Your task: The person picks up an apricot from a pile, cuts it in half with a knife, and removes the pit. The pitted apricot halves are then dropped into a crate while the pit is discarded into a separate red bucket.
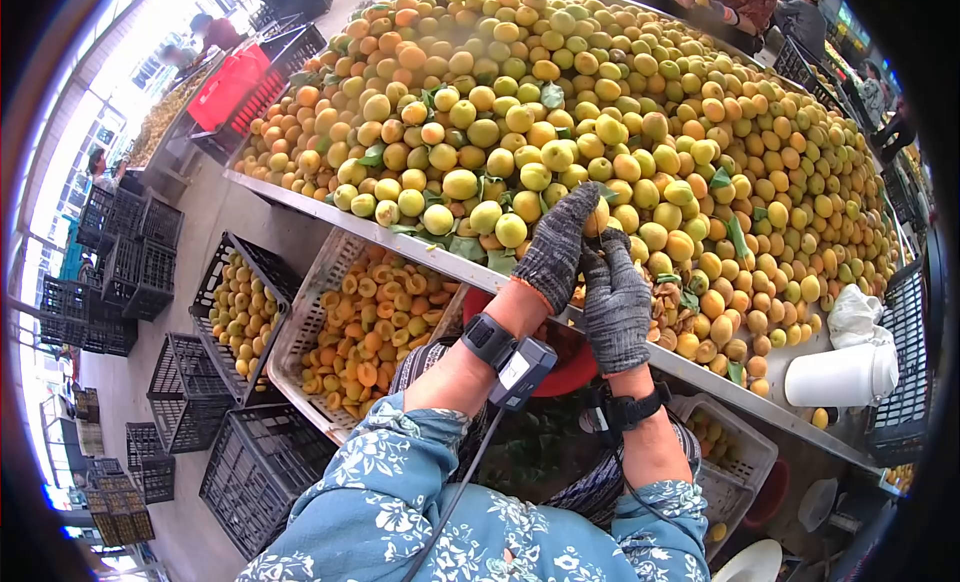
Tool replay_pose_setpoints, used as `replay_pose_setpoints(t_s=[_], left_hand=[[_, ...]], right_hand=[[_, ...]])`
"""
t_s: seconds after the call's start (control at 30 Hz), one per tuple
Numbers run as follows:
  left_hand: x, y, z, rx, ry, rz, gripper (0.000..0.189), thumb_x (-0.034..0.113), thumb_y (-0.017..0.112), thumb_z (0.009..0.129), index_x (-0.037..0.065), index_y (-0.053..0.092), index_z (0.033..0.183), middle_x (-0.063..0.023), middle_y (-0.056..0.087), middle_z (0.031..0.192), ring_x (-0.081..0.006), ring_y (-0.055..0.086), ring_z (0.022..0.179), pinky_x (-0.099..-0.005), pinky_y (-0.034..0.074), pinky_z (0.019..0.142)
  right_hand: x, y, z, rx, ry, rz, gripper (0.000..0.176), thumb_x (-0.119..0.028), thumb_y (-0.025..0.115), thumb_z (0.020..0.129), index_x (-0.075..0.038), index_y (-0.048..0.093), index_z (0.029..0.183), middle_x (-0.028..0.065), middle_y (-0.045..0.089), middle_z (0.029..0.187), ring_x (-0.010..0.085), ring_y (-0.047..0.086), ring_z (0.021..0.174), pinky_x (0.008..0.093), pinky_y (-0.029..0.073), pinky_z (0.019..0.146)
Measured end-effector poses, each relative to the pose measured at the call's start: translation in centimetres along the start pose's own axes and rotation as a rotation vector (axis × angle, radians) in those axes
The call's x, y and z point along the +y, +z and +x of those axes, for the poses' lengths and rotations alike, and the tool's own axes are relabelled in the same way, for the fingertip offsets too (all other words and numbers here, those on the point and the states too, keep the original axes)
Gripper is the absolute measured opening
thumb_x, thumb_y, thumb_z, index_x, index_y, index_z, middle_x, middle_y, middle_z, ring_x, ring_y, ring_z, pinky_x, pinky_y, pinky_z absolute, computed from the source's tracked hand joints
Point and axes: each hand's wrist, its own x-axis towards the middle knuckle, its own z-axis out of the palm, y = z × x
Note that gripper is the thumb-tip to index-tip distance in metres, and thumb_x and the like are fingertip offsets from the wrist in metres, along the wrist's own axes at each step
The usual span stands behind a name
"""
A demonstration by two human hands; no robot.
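Observation:
Yellow-orange apricots (pixel 480 132) lie heaped on a metal-edged table (pixel 440 259) before me. My left hand (pixel 558 250), in a dark grey knit glove, is closed around one apricot (pixel 597 220) at the near edge of the heap. Right beside it, my right hand (pixel 615 307) wears a matching glove. Its fingers are curled together just below that fruit, and whatever they grip is hidden. Pieces of opened apricot (pixel 662 307) lie on the table to the right of my right hand.
A pale crate (pixel 283 367) of apricot halves (pixel 375 322) stands below the table at left, beside a black crate (pixel 225 317) of whole fruit. A red basin (pixel 565 372) sits under my wrists. At right stands a white container (pixel 840 375). People work across the table.

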Motion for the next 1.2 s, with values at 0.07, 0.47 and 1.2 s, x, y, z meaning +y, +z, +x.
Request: replay_pose_setpoints(t_s=[0.07,0.47,1.2], left_hand=[[0.6,0.4,-0.4,0.007,-0.015,0.000,0.036,0.020,0.045,0.099,0.001,0.053,0.128,-0.0081,0.057,0.125,-0.0146,0.052,0.114,-0.0279,0.039,0.101],[0.8,0.5,-1.3,-0.101,-0.178,-0.288,0.026,0.029,0.055,0.095,0.009,0.059,0.110,-0.0011,0.060,0.095,-0.0132,0.057,0.089,-0.0292,0.049,0.084],[1.9,3.9,-2.6,-0.140,-0.278,0.110,0.028,0.037,0.057,0.091,0.011,0.060,0.098,-0.0007,0.060,0.074,-0.0114,0.058,0.057,-0.0256,0.047,0.051]], right_hand=[[0.2,0.9,0.0,0.065,0.014,0.430,0.022,-0.012,0.056,0.089,-0.002,0.061,0.108,0.0177,0.064,0.079,0.0272,0.062,0.069,0.0383,0.048,0.063],[-0.2,1.0,-0.1,-0.112,0.443,1.204,0.020,-0.016,0.056,0.094,-0.003,0.062,0.108,0.0015,0.063,0.096,0.0063,0.055,0.084,0.0234,0.047,0.069],[2.1,-4.9,3.5,-0.133,0.154,0.868,0.047,-0.004,0.077,0.066,0.000,0.063,0.111,0.0040,0.067,0.097,0.0125,0.061,0.088,0.0272,0.049,0.083]])
